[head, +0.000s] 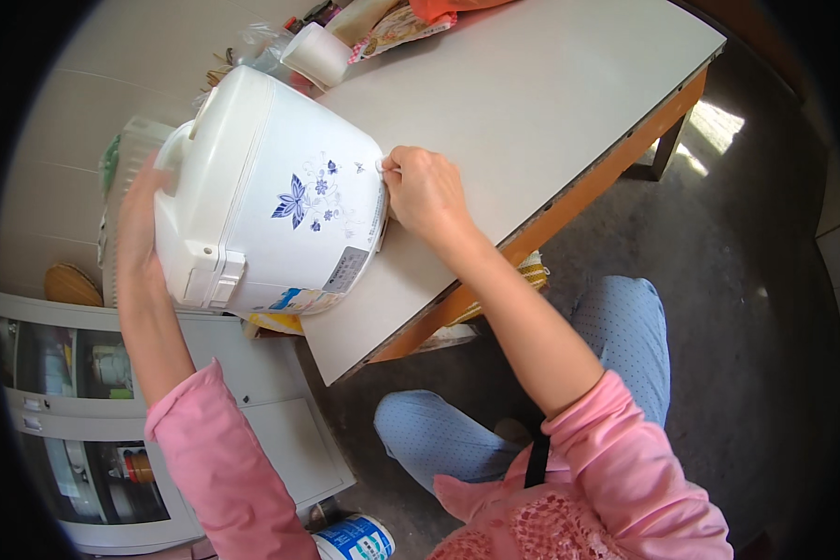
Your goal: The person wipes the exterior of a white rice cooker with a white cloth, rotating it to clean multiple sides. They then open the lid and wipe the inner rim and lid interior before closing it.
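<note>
A white rice cooker (252, 182) with blue flower decals is at the near left end of the table, its side toward me and its lid to the left. My left hand (140, 210) reaches around the lid end, at the carrying handle (175, 154); some of its fingers are hidden behind the handle. At the cooker's base, my right hand (423, 185) has thumb and forefinger pinched on a small white part at the edge. What that part is cannot be made out. A latch (213, 280) sits at the lid's front.
The pale tabletop (532, 91) has an orange side rail (602, 178). A paper roll (315, 56) and food packets (406, 31) stand along the wall. A grey cabinet (273, 392) with glass doors is at lower left, with a blue-and-white tub (357, 539) by it.
</note>
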`<state>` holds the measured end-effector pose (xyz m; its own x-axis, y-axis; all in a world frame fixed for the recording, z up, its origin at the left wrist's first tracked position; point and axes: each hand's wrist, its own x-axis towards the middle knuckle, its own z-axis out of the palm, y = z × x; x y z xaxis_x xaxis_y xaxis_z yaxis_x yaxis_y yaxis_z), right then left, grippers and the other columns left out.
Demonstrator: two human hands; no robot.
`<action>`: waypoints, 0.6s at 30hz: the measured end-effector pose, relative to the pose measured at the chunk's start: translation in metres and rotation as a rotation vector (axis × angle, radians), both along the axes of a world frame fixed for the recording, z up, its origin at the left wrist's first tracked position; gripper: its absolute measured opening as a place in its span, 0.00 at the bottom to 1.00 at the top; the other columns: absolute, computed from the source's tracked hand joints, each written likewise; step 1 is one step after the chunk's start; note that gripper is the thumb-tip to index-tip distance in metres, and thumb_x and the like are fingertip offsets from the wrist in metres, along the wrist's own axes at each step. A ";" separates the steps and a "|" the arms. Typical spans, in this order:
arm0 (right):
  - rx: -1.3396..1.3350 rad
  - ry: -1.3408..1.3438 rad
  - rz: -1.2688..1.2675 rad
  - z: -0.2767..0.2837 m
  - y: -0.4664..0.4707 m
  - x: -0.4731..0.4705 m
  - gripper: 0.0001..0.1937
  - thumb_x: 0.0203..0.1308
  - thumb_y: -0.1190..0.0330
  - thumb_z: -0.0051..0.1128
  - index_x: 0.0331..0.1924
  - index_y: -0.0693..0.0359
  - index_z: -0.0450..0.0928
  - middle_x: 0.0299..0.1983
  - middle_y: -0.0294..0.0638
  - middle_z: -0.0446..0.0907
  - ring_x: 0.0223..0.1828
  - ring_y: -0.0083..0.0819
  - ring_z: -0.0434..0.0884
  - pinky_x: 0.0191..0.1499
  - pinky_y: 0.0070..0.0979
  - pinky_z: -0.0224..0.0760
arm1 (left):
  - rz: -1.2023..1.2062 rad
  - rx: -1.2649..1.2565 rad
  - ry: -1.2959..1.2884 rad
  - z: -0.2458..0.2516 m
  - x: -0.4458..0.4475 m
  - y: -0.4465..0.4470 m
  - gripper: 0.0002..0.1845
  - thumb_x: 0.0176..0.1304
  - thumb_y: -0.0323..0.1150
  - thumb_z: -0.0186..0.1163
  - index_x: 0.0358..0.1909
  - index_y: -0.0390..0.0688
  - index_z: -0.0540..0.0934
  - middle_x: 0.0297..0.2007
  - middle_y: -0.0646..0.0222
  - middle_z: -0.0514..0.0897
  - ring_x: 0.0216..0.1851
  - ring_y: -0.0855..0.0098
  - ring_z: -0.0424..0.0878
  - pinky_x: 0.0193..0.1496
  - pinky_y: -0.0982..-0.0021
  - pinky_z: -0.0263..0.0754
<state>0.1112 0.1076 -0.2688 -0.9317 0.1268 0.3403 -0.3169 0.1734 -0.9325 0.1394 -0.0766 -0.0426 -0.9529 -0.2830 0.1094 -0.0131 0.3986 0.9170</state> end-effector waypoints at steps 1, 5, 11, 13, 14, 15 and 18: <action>-0.019 0.009 -0.037 0.000 -0.004 0.005 0.06 0.52 0.77 0.54 0.24 0.70 0.79 0.26 0.58 0.79 0.30 0.54 0.81 0.35 0.43 0.75 | -0.003 0.004 -0.004 0.002 0.001 -0.001 0.35 0.54 0.25 0.49 0.68 0.40 0.62 0.48 0.57 0.77 0.39 0.69 0.83 0.38 0.71 0.84; 0.051 0.038 0.019 -0.006 -0.007 0.027 0.03 0.52 0.77 0.58 0.27 0.68 0.81 0.24 0.52 0.81 0.28 0.50 0.82 0.34 0.37 0.75 | 0.030 -0.019 0.007 0.000 0.006 0.001 0.32 0.55 0.24 0.48 0.66 0.40 0.65 0.46 0.59 0.79 0.39 0.70 0.83 0.38 0.72 0.84; 0.129 -0.018 -0.020 -0.001 0.002 -0.013 0.05 0.53 0.73 0.58 0.28 0.66 0.82 0.25 0.52 0.81 0.28 0.49 0.82 0.35 0.37 0.75 | 0.023 -0.083 -0.016 0.001 0.006 0.009 0.31 0.53 0.28 0.48 0.63 0.35 0.69 0.52 0.58 0.76 0.50 0.66 0.77 0.52 0.73 0.74; 0.125 -0.047 0.026 0.001 0.001 -0.016 0.05 0.53 0.72 0.58 0.28 0.65 0.82 0.25 0.53 0.81 0.28 0.49 0.82 0.35 0.37 0.75 | 0.036 -0.102 -0.022 0.004 0.005 0.003 0.31 0.53 0.28 0.48 0.63 0.35 0.69 0.52 0.57 0.76 0.50 0.66 0.77 0.51 0.73 0.75; 0.086 -0.069 0.076 -0.002 0.003 -0.013 0.06 0.53 0.71 0.59 0.29 0.65 0.82 0.25 0.53 0.82 0.29 0.49 0.82 0.36 0.37 0.75 | 0.041 -0.111 -0.026 0.005 0.004 -0.001 0.31 0.54 0.28 0.48 0.63 0.34 0.69 0.53 0.57 0.76 0.50 0.66 0.77 0.51 0.73 0.75; 0.051 -0.087 0.126 -0.002 0.004 -0.010 0.06 0.53 0.71 0.59 0.29 0.65 0.82 0.26 0.53 0.82 0.29 0.49 0.82 0.36 0.37 0.75 | 0.048 -0.102 -0.020 0.005 0.005 -0.005 0.30 0.54 0.28 0.48 0.63 0.34 0.69 0.52 0.57 0.76 0.50 0.66 0.77 0.51 0.73 0.75; -0.016 -0.084 0.174 -0.004 0.002 0.009 0.06 0.52 0.70 0.60 0.28 0.65 0.82 0.26 0.52 0.82 0.29 0.49 0.82 0.37 0.37 0.75 | 0.056 -0.079 -0.004 0.004 0.008 -0.009 0.30 0.54 0.27 0.48 0.63 0.34 0.69 0.52 0.57 0.76 0.49 0.67 0.78 0.50 0.72 0.75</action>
<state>0.1201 0.1097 -0.2724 -0.9651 -0.0345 0.2595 -0.2618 0.1080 -0.9591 0.1473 -0.0854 -0.0386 -0.9363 -0.3266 0.1292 -0.0414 0.4680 0.8828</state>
